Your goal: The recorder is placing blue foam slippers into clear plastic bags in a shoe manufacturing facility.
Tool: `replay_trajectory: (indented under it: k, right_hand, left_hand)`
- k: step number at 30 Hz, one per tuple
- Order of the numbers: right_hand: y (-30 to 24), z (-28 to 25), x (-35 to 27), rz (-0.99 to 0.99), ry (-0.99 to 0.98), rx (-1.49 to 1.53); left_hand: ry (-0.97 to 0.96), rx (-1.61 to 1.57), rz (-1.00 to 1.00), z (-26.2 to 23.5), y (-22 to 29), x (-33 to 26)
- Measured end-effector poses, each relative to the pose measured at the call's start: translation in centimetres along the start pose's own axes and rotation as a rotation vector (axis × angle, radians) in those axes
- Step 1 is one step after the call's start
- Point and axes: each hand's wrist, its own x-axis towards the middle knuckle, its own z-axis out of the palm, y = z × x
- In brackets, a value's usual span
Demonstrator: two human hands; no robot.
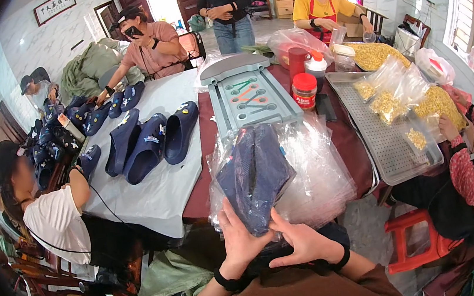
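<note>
**Bagged slippers held up in both hands**

The left hand (237, 238) and the right hand (298, 240) meet at the lower end of a pair of navy foam slippers (254, 175), fingers clasped about the heels. The pair stands nearly upright, soles together, inside a clear plastic bag (311, 174) that billows around it, raised in front of the person's chest, at the near edge of the dark red table (210, 145).

As a judgement, the step in hand is bagging: the pair looks seated in the bag, with the opening down at the hands. The next move would call for gathering the loose film at the heels without letting the pair slide out.

Beyond lies a grey plastic tray (251, 96) with tool-shaped recesses; to its left, more navy slippers (147, 141) lie on a pale cloth (159, 187). To the right, a perforated metal tray (386, 135) carries small bags of yellow kernels (388, 103).
</note>
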Motion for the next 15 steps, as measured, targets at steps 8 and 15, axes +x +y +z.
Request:
replay_trajectory:
  k: [8, 15]
  right_hand:
    - [-1.4, -1.6, 0.0, 0.108, 0.133, 0.014]
    - [2.2, -2.9, 0.0, 0.007, 0.631, -0.38]
  left_hand:
    - [0.144, 0.382, 0.155, 1.6, -3.4, -1.2]
    - [0.218, 0.359, 0.183, 2.3, -2.8, -0.8]
